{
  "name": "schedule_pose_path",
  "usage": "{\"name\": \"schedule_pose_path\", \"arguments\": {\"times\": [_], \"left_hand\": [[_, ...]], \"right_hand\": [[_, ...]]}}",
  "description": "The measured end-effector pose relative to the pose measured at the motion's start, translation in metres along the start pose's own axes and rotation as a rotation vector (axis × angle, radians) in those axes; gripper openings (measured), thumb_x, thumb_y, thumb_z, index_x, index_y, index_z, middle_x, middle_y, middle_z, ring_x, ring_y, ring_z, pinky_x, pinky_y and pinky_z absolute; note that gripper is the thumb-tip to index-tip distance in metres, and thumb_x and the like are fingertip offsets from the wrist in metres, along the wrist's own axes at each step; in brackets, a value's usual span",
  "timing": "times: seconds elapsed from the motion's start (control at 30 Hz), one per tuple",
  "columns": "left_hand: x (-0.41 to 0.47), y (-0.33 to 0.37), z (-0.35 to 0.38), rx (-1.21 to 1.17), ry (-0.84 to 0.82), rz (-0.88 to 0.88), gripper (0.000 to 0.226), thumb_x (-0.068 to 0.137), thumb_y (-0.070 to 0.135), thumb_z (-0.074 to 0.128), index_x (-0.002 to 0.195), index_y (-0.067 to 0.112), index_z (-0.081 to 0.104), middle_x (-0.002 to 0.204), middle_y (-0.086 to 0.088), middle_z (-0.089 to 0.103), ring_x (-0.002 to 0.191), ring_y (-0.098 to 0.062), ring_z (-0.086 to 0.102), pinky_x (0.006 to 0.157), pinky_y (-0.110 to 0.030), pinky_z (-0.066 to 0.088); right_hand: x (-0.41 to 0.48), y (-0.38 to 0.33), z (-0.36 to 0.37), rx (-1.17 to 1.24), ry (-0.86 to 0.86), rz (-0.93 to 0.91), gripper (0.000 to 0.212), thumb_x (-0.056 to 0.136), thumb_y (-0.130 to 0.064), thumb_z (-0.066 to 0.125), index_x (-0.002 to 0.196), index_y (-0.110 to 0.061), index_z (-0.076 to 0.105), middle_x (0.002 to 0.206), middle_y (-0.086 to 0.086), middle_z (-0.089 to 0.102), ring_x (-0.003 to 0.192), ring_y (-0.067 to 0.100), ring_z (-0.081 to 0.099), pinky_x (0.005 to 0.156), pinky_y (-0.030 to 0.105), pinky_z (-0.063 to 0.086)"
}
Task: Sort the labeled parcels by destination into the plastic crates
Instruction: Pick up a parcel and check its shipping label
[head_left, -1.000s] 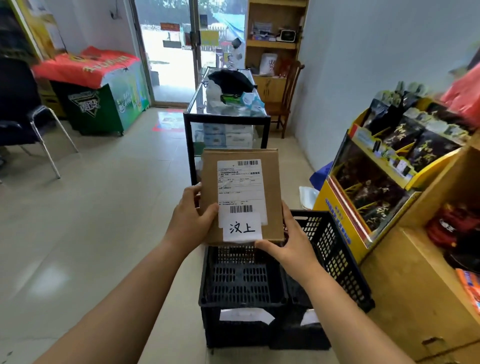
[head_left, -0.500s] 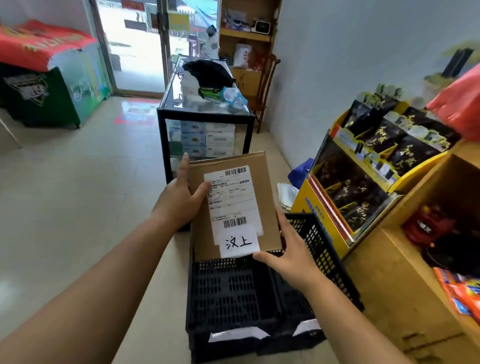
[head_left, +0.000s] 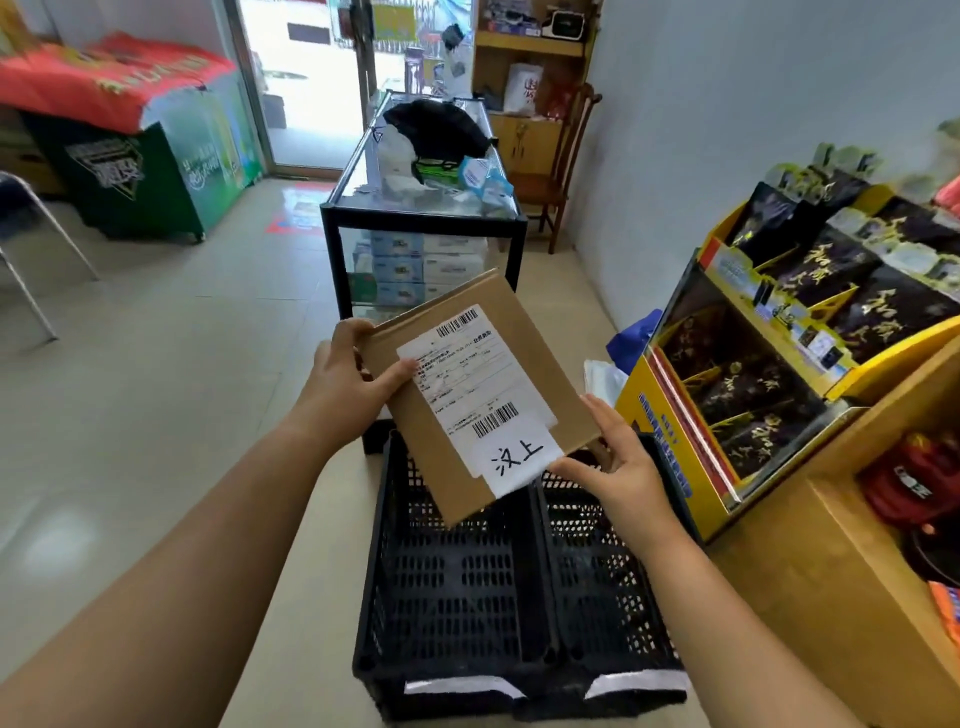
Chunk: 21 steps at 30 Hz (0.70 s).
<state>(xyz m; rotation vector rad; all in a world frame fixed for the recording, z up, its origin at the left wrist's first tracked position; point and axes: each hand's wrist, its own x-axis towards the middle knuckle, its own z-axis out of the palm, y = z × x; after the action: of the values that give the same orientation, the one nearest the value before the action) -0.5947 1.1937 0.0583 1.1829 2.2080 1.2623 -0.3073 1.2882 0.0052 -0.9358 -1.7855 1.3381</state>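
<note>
Compared with half a second ago, the parcel (head_left: 524, 332) is tilting further counter-clockwise, hovering above the black crates (head_left: 447, 587). The left hand (head_left: 345, 387) is gripping its far-left corner, thumb on top; the right hand (head_left: 618, 467) is pinching the near-right edge beside the handwritten label (head_left: 519, 457).

Handwritten "汶上" on white slip (head_left: 519, 460), cardboard parcel (head_left: 543, 364); shipping label (head_left: 462, 379) barcoded, print too small.
</note>
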Motion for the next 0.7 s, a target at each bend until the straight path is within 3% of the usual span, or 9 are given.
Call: {"name": "schedule_pose_path", "arguments": {"times": [0.13,0.23,0.33,0.43,0.5,0.57,0.7], "left_hand": [[-0.003,0.004,0.012,-0.037,0.075,-0.012,0.049,0.086,0.042,0.071,0.115,0.029,0.034,0.116,0.003,0.047,0.086,-0.014,0.06,0.061,-0.019,0.042],[-0.013,0.003,0.027,-0.04,0.102,-0.044,0.05,0.084,0.036,0.075,0.113,0.023,0.035,0.1,0.011,0.052,0.079,-0.005,0.059,0.052,-0.011,0.043],[-0.024,-0.002,0.045,-0.05,0.111,-0.055,0.057,0.083,0.035,0.076,0.125,0.025,0.038,0.117,0.008,0.053,0.091,-0.012,0.062,0.067,-0.013,0.05],[-0.032,-0.01,0.058,-0.038,0.101,-0.045,0.077,0.082,0.033,0.078,0.145,0.033,0.033,0.129,0.009,0.045,0.108,-0.013,0.057,0.088,-0.025,0.051],[-0.035,-0.018,0.062,-0.034,0.088,-0.049,0.086,0.077,0.037,0.081,0.147,0.04,0.031,0.13,0.009,0.046,0.113,-0.01,0.055,0.096,-0.034,0.052],[-0.038,-0.027,0.063,0.018,0.087,-0.074,0.094,0.07,0.046,0.084,0.147,0.044,0.029,0.133,0.008,0.048,0.117,-0.015,0.054,0.099,-0.044,0.051],[-0.043,-0.034,0.065,0.026,0.059,-0.092,0.096,0.067,0.038,0.088,0.147,0.034,0.035,0.126,0.009,0.045,0.116,-0.013,0.05,0.102,-0.042,0.048]], "right_hand": [[0.028,0.015,-0.006,0.098,0.077,0.071,0.08,0.073,-0.043,0.08,0.145,-0.039,0.045,0.142,-0.006,0.052,0.126,0.009,0.054,0.104,0.036,0.048],[0.049,0.017,-0.003,0.301,0.131,0.175,0.059,0.084,-0.046,0.07,0.137,-0.03,0.049,0.133,0.002,0.061,0.116,0.019,0.064,0.09,0.039,0.058],[0.066,0.009,0.002,0.33,0.159,0.19,0.031,0.102,-0.031,0.051,0.131,-0.019,0.054,0.124,0.004,0.066,0.111,0.015,0.066,0.073,0.022,0.057],[0.078,0.005,0.001,0.33,0.086,0.154,0.029,0.105,-0.028,0.045,0.132,-0.019,0.054,0.116,-0.003,0.068,0.092,-0.004,0.068,0.067,0.014,0.053],[0.083,0.006,-0.002,0.295,-0.011,0.102,0.027,0.104,-0.028,0.048,0.13,-0.026,0.058,0.117,-0.006,0.068,0.099,-0.002,0.068,0.075,0.015,0.054],[0.089,0.013,-0.002,0.18,-0.111,0.05,0.032,0.098,-0.035,0.06,0.13,-0.034,0.06,0.129,-0.002,0.063,0.115,0.01,0.063,0.094,0.028,0.054],[0.093,0.021,0.005,-0.005,-0.193,0.092,0.082,0.073,-0.051,0.073,0.148,-0.036,0.041,0.141,-0.008,0.037,0.129,0.013,0.044,0.112,0.043,0.04]]}}
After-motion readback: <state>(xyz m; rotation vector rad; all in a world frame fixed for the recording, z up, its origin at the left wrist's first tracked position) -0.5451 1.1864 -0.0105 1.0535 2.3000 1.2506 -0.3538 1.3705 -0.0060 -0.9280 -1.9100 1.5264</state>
